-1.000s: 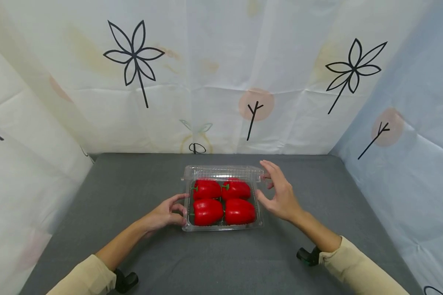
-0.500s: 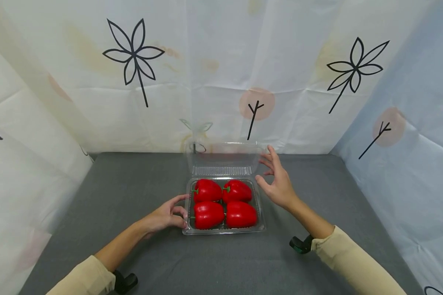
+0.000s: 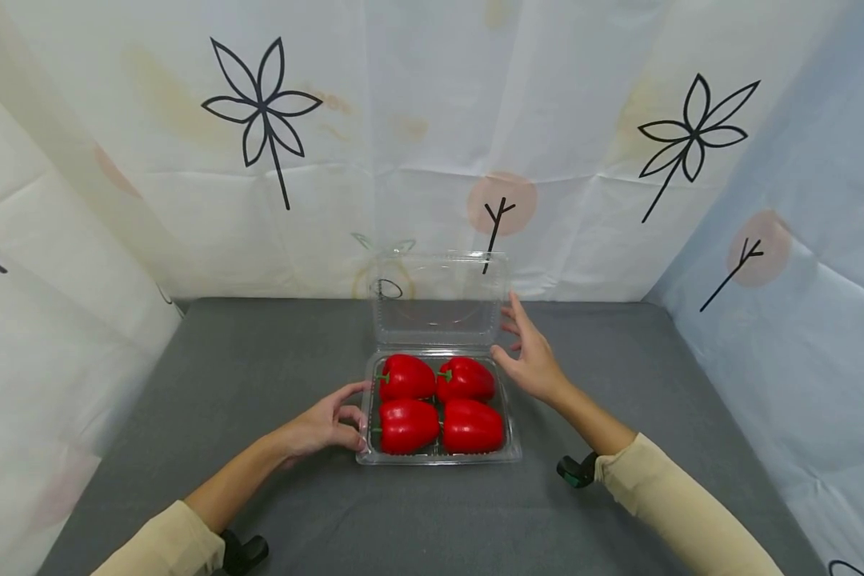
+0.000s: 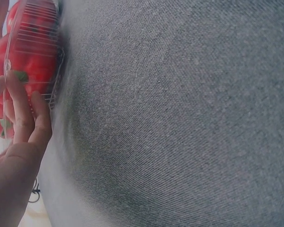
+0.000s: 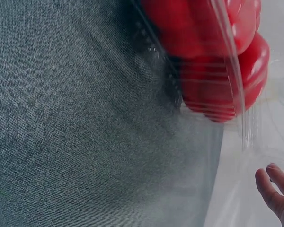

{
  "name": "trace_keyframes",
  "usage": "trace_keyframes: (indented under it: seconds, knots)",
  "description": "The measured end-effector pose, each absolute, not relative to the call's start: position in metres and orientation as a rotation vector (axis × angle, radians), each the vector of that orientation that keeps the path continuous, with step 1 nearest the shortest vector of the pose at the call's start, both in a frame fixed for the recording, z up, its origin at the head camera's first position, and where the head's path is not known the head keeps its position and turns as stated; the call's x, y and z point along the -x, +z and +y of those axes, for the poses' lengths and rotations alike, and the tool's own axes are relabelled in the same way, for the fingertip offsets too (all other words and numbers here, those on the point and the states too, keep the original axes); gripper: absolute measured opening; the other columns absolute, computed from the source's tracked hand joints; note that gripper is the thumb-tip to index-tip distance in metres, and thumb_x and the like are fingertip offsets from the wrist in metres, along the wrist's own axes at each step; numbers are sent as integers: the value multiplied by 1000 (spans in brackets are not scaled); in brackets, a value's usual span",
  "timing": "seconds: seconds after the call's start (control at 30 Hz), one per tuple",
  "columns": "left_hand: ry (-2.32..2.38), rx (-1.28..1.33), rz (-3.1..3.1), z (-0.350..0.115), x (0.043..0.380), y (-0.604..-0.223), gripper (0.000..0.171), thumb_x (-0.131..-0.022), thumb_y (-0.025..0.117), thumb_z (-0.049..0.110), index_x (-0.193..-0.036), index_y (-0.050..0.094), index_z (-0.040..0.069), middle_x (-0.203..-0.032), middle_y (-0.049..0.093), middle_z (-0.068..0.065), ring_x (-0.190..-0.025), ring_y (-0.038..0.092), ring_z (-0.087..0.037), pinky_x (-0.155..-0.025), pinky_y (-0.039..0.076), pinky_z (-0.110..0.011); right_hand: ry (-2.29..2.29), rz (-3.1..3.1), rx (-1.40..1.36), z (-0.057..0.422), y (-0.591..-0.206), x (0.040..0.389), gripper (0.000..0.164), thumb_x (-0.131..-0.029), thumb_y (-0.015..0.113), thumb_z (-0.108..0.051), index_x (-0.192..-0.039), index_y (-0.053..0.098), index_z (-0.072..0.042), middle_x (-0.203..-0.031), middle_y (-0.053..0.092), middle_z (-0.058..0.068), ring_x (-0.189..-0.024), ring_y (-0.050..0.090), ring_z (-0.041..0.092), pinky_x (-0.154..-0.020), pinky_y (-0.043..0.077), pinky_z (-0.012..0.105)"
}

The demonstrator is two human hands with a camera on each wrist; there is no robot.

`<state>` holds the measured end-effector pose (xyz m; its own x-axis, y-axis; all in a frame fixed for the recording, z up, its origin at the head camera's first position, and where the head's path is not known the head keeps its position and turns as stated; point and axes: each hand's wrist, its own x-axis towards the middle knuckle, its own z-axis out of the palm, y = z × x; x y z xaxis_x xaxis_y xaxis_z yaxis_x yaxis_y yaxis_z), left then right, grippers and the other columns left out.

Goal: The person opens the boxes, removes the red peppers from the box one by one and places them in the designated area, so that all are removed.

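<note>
A clear plastic clamshell container [image 3: 439, 459] sits on the grey cloth, its lid [image 3: 438, 330] raised at the back. Several red bell peppers [image 3: 473, 426] with green stems lie in the base in two rows. My left hand [image 3: 326, 422] holds the base's left rim; in the left wrist view the fingers [image 4: 22, 113] lie against the ridged side wall below the rim. My right hand [image 3: 536, 368] is beside the lid's lower right edge, fingers extended and thumb apart. In the right wrist view this hand [image 5: 281, 194] appears beyond the peppers; whether it touches the lid I cannot tell.
Grey cloth [image 3: 281, 344] covers the table around the container. White printed curtains [image 3: 583, 240] stand behind the table and on both sides. A black camera band [image 3: 578, 470] shows at my right wrist, another [image 3: 245, 552] at my left.
The lid has swung up and back from low over the rear of the peppers. My right hand followed it upward, then drew slightly left and down. My left hand has stayed at the rim.
</note>
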<state>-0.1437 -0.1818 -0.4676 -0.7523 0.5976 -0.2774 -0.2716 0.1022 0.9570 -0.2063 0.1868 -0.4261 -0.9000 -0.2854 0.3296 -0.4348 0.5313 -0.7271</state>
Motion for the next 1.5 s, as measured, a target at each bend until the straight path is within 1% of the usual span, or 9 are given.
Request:
trace_keyframes:
  seconds: [0.2, 0.4, 0.47, 0.63, 0.7, 0.9, 1.23, 1.33, 1.5]
  knots:
    - [1681, -317, 1759, -182, 140, -466, 88, -86, 69, 2, -156, 15, 5, -94, 61, -10, -82, 67, -24, -86, 54, -34, 1295, -2635, -588, 188, -431, 208, 87, -90, 65, -6, -159, 12, -4, -152, 37, 25, -122, 57, 41, -87, 51, 56]
    - [1677, -328, 1752, -182, 136, -465, 90, -86, 69, 2, -156, 14, 5, -94, 61, -10, -83, 67, -24, -85, 54, -35, 1292, -2689, -557, 188, -436, 209, 87, -89, 65, -7, -159, 14, -8, -150, 37, 29, -120, 58, 44, -86, 51, 58]
    - [1679, -331, 1742, -182, 136, -466, 90, -85, 69, 1, -156, 14, 5, -94, 60, -10, -82, 67, -24, -85, 54, -35, 1277, -2713, -547, 188, -439, 208, 85, -89, 65, -8, -159, 17, -8, -149, 39, 30, -119, 59, 43, -84, 52, 55]
    - [1690, -323, 1709, -181, 134, -468, 91, -85, 69, 1, -156, 12, 3, -94, 60, -10, -81, 68, -23, -84, 55, -35, 1251, -2765, -541, 189, -444, 208, 82, -88, 64, -12, -158, 21, -6, -149, 39, 30, -117, 61, 42, -82, 53, 55]
    - [1695, -319, 1695, -180, 133, -468, 91, -85, 69, 0, -156, 11, 3, -94, 59, -9, -81, 68, -23, -84, 55, -35, 1242, -2790, -540, 189, -447, 208, 81, -90, 63, -14, -158, 20, -5, -150, 38, 31, -117, 60, 43, -84, 52, 57]
    - [1695, -314, 1680, -180, 131, -467, 93, -85, 69, 0, -157, 10, 5, -94, 59, -9, -81, 69, -23, -84, 55, -35, 1212, -2874, -536, 189, -450, 207, 80, -94, 63, -20, -159, 17, -7, -151, 36, 29, -119, 60, 40, -87, 53, 54]
    - [1687, -307, 1674, -180, 131, -466, 93, -86, 69, 1, -157, 10, 6, -95, 59, -10, -82, 69, -24, -85, 55, -36, 1235, -2876, -571, 190, -456, 207, 80, -95, 64, -19, -158, 17, -7, -152, 33, 31, -118, 60, 40, -93, 48, 57]
    - [1691, -303, 1675, -179, 131, -465, 93, -85, 69, 0, -157, 10, 6, -95, 59, -10, -82, 69, -24, -84, 56, -36, 1224, -2892, -569, 192, -455, 206, 81, -95, 64, -22, -159, 16, -8, -153, 34, 28, -120, 59, 40, -95, 46, 59]
    - [1675, -300, 1711, -178, 130, -464, 94, -84, 70, 1, -157, 11, 6, -94, 60, -10, -82, 68, -25, -83, 55, -35, 1120, -2955, -549, 196, -452, 204, 81, -96, 62, -33, -160, 16, -12, -159, 29, 19, -136, 42, 42, -105, 36, 62]
